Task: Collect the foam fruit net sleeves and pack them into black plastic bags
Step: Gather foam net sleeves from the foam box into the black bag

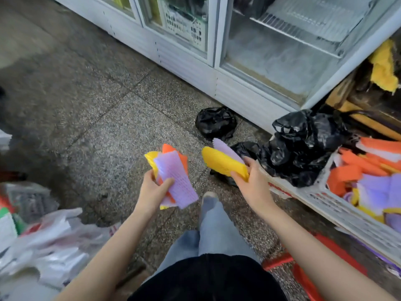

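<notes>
A: What's biggest here?

B: The glass-door fridge (pixel 238 61) along the back, on a speckled floor (pixel 86 109). At the right stands a white crate (pixel 338 211) of loose sleeves (pixel 368 185), orange, purple and yellow.

A: And the bags?

B: A heap of black bags (pixel 303 146) sits at the crate's left end. 1 small bag (pixel 214 123), also black, lies on the floor just before the fridge. White bags (pixel 54 246) pile up at the lower left.

A: What about the hands?

B: The left hand (pixel 152 192) grips a stack (pixel 175 177) of sleeves. Purple is on top, with orange and yellow beneath. The thumb presses the top sheet and the fingers curl underneath.

A: And the other?

B: The right hand (pixel 249 181) pinches 2 sleeves over the floor, just beside the black heap: a yellow sleeve (pixel 223 162) in front, a purple sleeve (pixel 225 148) behind. The 2 hands are apart.
</notes>
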`<state>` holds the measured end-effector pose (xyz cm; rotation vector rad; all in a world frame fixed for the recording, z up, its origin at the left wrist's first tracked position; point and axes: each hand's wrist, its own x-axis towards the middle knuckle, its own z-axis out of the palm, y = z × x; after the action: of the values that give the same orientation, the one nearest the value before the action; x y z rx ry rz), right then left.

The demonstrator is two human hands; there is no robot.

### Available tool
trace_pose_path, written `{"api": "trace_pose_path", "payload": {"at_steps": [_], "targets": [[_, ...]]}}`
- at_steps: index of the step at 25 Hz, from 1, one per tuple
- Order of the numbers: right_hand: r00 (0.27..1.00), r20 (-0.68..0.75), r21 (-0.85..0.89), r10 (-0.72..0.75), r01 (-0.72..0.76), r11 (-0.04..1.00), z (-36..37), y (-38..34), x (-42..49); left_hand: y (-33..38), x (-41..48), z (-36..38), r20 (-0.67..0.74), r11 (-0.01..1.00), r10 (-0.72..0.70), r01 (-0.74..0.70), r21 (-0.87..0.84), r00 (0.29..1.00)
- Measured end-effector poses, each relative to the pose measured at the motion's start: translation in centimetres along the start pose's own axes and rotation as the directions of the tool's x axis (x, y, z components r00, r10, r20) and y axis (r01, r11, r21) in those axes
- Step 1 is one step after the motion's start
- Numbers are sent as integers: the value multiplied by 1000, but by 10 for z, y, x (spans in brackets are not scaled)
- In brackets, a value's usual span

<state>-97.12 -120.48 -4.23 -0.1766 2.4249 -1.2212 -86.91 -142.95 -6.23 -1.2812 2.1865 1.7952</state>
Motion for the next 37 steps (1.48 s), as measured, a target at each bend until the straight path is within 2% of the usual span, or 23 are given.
{"api": "trace_pose_path", "payload": {"at_steps": [4, 6, 9, 11, 13, 15, 19, 21, 25, 26, 28, 30, 34, 36, 37], "targets": [[997, 26, 63, -71, 70, 996, 23, -29, 83, 57, 82, 51, 121, 997, 18, -27, 75, 993], [994, 103, 114, -34, 22, 993, 28, -35, 125, 81, 121, 75, 148, 996, 12, -25, 86, 989], [972, 215, 175, 94, -133, 976, 29, -36, 185, 107, 180, 109, 177, 999, -28, 24, 21, 984], [980, 148, 183, 136, -162, 970, 31, -29, 224, 122, 209, 133, 237, 996, -45, 61, -60, 971], [976, 90, 197, 196, -211, 957, 37, -17, 263, 129, 239, 156, 296, 998, -30, 46, -47, 955], [960, 32, 248, 278, -277, 928, 46, -1, 299, 124, 274, 176, 362, 999, 47, -50, -1, 931], [898, -146, 294, 414, -361, 885, 64, 36, 356, 106, 339, 221, 462, 987, 107, -151, 58, 881], [833, -216, 348, 510, -422, 837, 81, 72, 385, 88, 369, 245, 540, 970, 157, -231, 72, 827], [709, -297, 431, 639, -498, 753, 117, 171, 436, 21, 452, 291, 742, 953, 96, -277, 124, 664], [683, -314, 430, 660, -517, 740, 123, 195, 444, 0, 478, 301, 746, 933, 118, -331, 143, 655], [635, -353, 425, 687, -546, 722, 136, 248, 456, -42, 533, 324, 694, 859, 156, -443, 256, 703], [604, -369, 402, 707, -582, 707, 152, 298, 463, -84, 583, 349, 665, 726, 153, -540, 427, 731], [565, -356, 399, 745, -629, 667, 181, 364, 466, -147, 648, 393, 673, 449, -7, -599, 663, 740], [552, -352, 417, 756, -630, 655, 190, 384, 466, -162, 663, 410, 637, 415, -60, -561, 716, 768], [554, -351, 424, 755, -624, 656, 192, 390, 465, -165, 666, 417, 612, 449, -53, -528, 721, 789]]}}
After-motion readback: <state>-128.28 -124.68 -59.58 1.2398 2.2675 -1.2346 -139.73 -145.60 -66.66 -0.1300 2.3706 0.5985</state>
